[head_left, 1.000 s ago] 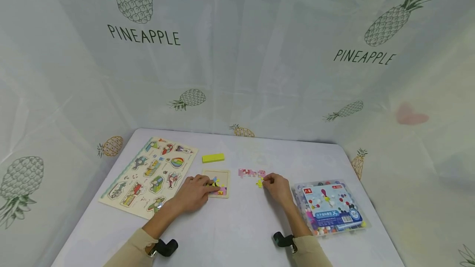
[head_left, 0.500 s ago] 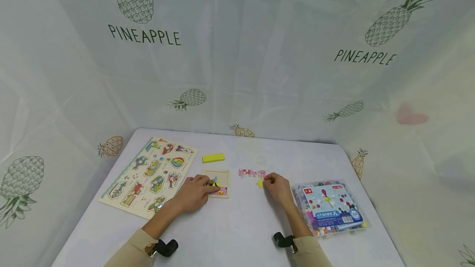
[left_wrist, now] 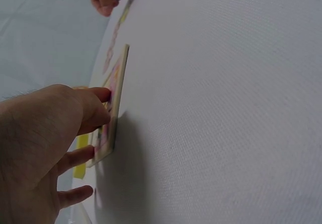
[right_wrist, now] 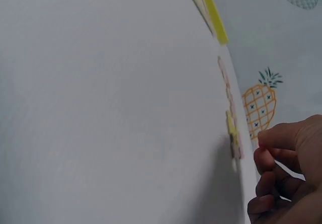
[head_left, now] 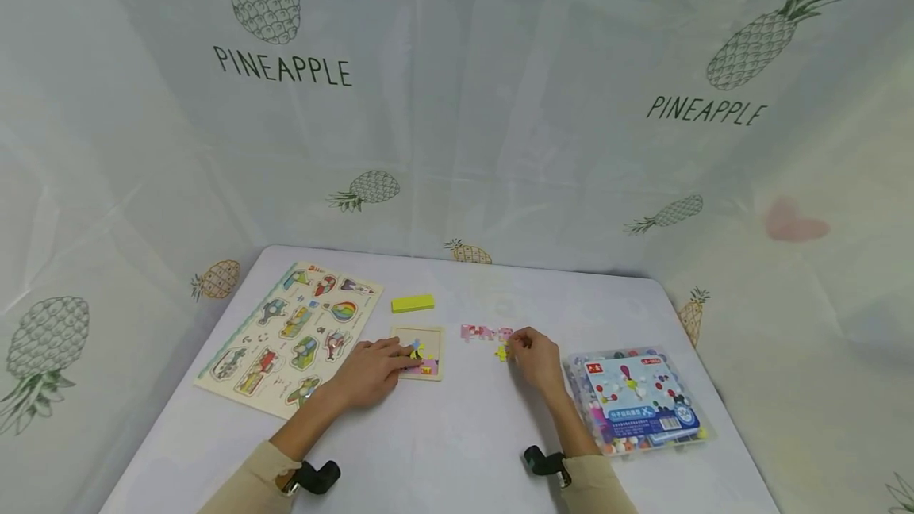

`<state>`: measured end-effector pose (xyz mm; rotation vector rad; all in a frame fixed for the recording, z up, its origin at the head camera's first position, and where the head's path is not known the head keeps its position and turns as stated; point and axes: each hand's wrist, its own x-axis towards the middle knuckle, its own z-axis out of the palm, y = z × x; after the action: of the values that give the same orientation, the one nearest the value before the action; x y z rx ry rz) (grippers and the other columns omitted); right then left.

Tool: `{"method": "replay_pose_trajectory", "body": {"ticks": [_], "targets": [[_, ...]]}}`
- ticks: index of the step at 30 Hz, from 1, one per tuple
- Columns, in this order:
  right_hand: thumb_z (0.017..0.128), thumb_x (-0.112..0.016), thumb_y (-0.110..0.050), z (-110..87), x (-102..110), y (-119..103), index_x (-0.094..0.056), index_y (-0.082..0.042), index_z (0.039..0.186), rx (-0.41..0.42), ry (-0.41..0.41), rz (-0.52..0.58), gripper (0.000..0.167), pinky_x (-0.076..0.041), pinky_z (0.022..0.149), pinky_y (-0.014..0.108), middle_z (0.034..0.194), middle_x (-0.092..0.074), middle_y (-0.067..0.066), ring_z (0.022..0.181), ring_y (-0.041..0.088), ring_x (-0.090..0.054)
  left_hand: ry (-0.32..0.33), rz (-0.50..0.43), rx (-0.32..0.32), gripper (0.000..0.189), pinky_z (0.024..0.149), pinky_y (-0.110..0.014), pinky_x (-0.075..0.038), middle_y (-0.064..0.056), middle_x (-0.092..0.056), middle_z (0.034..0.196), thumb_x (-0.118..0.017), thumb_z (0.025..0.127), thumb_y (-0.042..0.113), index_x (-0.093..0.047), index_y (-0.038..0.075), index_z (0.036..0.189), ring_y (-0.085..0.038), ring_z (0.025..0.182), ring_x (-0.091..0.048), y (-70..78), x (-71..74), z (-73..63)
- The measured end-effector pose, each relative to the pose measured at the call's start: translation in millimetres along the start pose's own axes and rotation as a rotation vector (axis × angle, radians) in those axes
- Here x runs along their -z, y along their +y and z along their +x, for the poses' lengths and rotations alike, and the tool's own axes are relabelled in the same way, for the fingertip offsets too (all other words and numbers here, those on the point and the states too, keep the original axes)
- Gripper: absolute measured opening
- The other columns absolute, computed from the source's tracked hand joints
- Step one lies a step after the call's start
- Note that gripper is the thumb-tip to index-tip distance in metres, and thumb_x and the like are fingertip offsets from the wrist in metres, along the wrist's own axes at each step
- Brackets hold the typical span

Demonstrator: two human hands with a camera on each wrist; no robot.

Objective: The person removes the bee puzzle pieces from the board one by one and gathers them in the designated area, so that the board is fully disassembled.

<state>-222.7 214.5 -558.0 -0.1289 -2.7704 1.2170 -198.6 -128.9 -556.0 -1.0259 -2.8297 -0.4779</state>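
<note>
A small square wooden puzzle board (head_left: 431, 334), partly filled with colorful pieces, lies mid-table. My left hand (head_left: 370, 372) rests over its left side, fingers fairly straight, fingertips on the pieces; in the left wrist view the fingers (left_wrist: 95, 108) overlap the board's face. To the right, a row of pink jigsaw pieces (head_left: 485, 332) lies on the table, with a yellow jigsaw piece (head_left: 502, 353) just in front. My right hand (head_left: 535, 358) is beside this yellow piece. In the right wrist view its thumb and index tips meet, the other fingers are curled, and nothing shows between them.
A yellow block (head_left: 412, 304) lies behind the board. At left is a large wooden board (head_left: 246, 355) with vehicle pictures. A clear plastic box (head_left: 639, 399) of colorful parts with a blue label sits at right. Pineapple-print cloth (head_left: 457, 141) hangs behind the table.
My right hand has risen slightly beside the yellow piece. The left hand stays on the puzzle board, and the head view has shifted a little.
</note>
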Motion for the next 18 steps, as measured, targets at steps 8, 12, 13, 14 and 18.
{"method": "replay_pose_trajectory", "body": {"ticks": [8,12,13,14,18], "targets": [[0.091,-0.072,-0.018,-0.2,-24.0,-31.1,-0.074,-0.013,0.094,0.139,-0.107,0.069,0.006,-0.043,0.057,0.023,0.075,-0.062,-0.004,0.063,0.008,-0.053,0.000,-0.004,0.009,0.042,0.091,-0.056,-0.047,-0.006,-0.060,0.137,-0.060,0.093,0.009,-0.072,0.030,0.128,-0.030,0.128,-0.056,-0.9,-1.0,-0.8],[0.092,-0.071,-0.016,-5.2,-45.1,-50.5,-0.073,-0.012,0.094,0.196,-0.207,0.072,0.005,-0.046,0.058,0.023,0.078,-0.064,-0.005,0.067,0.008,-0.055,0.004,0.005,0.013,0.043,0.088,-0.052,-0.049,-0.008,-0.059,0.132,-0.062,0.092,0.008,-0.072,0.032,0.126,-0.028,0.116,-0.061,-1.8,-1.1,-0.7],[0.092,-0.071,-0.016,-6.1,-50.4,-54.9,-0.073,-0.012,0.095,0.213,-0.229,0.064,0.005,-0.046,0.058,0.023,0.078,-0.064,-0.004,0.067,0.008,-0.055,0.001,0.006,0.015,0.044,0.088,-0.052,-0.049,-0.009,-0.059,0.132,-0.062,0.092,0.009,-0.072,0.032,0.127,-0.028,0.114,-0.062,-1.9,-0.9,-0.6],[0.092,-0.071,-0.016,-6.9,-55.2,-59.6,-0.073,-0.012,0.096,0.225,-0.252,0.059,0.006,-0.046,0.059,0.023,0.079,-0.064,-0.004,0.068,0.008,-0.055,-0.003,0.008,0.016,0.044,0.087,-0.051,-0.049,-0.009,-0.059,0.131,-0.062,0.091,0.009,-0.072,0.033,0.127,-0.027,0.113,-0.063,-1.9,-0.6,-0.5],[0.092,-0.071,-0.019,-7.5,-72.6,-73.8,-0.075,-0.010,0.106,0.260,-0.322,0.021,0.017,-0.045,0.061,0.024,0.079,-0.064,-0.005,0.069,0.008,-0.054,-0.008,0.018,0.006,0.044,0.086,-0.050,-0.050,-0.009,-0.060,0.127,-0.063,0.090,0.009,-0.072,0.032,0.127,-0.026,0.113,-0.062,-1.4,0.2,-0.2]]}}
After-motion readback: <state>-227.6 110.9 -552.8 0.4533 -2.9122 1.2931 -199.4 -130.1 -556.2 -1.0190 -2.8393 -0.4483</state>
